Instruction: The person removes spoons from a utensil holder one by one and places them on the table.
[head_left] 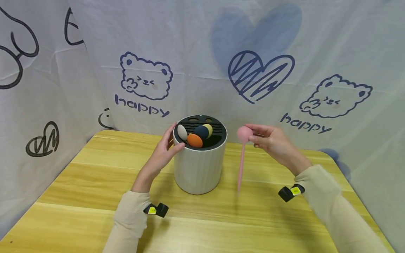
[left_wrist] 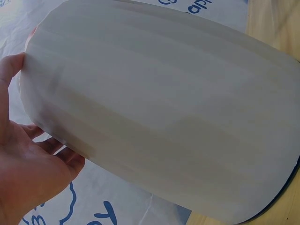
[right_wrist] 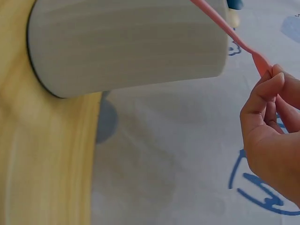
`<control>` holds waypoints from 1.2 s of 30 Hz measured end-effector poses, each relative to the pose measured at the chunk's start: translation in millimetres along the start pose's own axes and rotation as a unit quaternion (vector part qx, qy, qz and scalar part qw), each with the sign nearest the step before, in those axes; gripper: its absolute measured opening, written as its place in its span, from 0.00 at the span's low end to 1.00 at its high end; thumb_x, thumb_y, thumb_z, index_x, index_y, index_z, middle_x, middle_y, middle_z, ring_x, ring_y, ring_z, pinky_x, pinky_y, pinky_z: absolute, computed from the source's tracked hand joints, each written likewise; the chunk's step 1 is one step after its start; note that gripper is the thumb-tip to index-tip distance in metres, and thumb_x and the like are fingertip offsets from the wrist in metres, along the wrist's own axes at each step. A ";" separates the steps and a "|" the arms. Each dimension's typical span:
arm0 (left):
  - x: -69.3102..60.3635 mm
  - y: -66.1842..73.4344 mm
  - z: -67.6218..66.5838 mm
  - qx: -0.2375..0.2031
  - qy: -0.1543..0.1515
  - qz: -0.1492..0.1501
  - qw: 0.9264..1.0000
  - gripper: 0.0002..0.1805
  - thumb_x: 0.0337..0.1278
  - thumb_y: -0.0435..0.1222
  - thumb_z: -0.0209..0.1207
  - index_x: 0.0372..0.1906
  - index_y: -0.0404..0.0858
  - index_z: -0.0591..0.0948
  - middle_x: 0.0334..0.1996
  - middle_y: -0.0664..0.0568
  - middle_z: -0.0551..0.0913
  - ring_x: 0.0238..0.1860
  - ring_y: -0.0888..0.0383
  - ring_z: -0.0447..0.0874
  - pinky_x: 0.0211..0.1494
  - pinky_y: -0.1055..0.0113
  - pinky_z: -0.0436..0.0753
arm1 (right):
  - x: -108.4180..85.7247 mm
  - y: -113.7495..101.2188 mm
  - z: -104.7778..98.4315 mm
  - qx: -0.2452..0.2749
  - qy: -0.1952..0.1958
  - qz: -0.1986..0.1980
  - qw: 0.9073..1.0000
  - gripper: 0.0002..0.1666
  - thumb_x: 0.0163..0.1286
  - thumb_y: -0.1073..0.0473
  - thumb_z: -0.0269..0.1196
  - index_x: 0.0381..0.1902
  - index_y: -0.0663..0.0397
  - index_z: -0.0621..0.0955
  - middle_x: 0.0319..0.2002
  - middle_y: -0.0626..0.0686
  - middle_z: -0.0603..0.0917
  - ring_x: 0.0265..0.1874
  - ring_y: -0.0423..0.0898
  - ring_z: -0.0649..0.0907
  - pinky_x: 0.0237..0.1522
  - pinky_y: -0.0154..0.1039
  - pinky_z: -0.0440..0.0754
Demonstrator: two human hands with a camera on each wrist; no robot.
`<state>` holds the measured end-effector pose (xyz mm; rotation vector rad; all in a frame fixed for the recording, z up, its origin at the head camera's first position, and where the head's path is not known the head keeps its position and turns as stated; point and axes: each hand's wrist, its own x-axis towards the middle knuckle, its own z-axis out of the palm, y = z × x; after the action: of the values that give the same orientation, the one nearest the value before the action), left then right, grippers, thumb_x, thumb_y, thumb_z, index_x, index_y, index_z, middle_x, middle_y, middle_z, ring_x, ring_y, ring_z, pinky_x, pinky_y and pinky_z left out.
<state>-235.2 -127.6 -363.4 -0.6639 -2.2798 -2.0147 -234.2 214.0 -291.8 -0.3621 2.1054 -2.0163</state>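
Observation:
A white ribbed container (head_left: 197, 172) with a black slotted top stands upright on the table. Several rounded ends, grey (head_left: 182, 133), orange (head_left: 194, 140), dark blue (head_left: 201, 132) and pale yellow (head_left: 208, 130), show at its top. My left hand (head_left: 162, 153) holds the container's rim from the left, thumb at the front; in the left wrist view the hand (left_wrist: 33, 168) lies around its upper end. To the container's right, my right hand (head_left: 273, 142) pinches a pink utensil (head_left: 241, 165) by its round end, its thin stem hanging down. In the right wrist view, fingertips grip the pink piece (right_wrist: 225, 27).
The wooden table (head_left: 202, 225) spreads in front of and beside the container. Behind it hangs a pale cloth (head_left: 196, 42) with blue drawings, close to the table's back edge; more cloth hangs at both sides.

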 end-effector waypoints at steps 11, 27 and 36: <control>-0.4 1.4 0.0 -0.002 -0.002 0.004 1.000 0.43 0.64 0.41 0.55 0.77 0.40 0.47 0.76 0.46 0.48 0.74 0.50 0.48 0.74 0.51 0.49 | -3.9 43.2 -0.2 -0.031 0.000 0.049 0.998 0.30 0.66 0.70 0.61 0.65 0.73 0.68 0.51 0.50 0.81 0.40 0.43 0.78 0.41 0.32 0.79; -0.7 1.4 -0.7 0.000 0.002 0.001 1.000 0.43 0.64 0.40 0.55 0.77 0.39 0.46 0.76 0.45 0.49 0.74 0.50 0.48 0.74 0.52 0.49 | -2.1 89.4 7.0 0.003 -0.023 0.089 0.996 0.28 0.67 0.72 0.59 0.64 0.75 0.69 0.50 0.54 0.82 0.38 0.43 0.79 0.39 0.32 0.79; -1.4 2.2 -1.0 -0.005 -0.003 0.002 1.000 0.43 0.64 0.41 0.55 0.77 0.41 0.47 0.75 0.47 0.49 0.74 0.52 0.49 0.74 0.53 0.48 | -5.2 102.1 5.6 -0.003 -0.032 0.107 0.994 0.30 0.66 0.71 0.60 0.65 0.75 0.68 0.54 0.60 0.81 0.44 0.42 0.80 0.48 0.39 0.79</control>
<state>-233.5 -128.7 -361.5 -0.6762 -2.2711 -2.0254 -231.2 214.2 -394.2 -0.1912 2.0180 -1.8516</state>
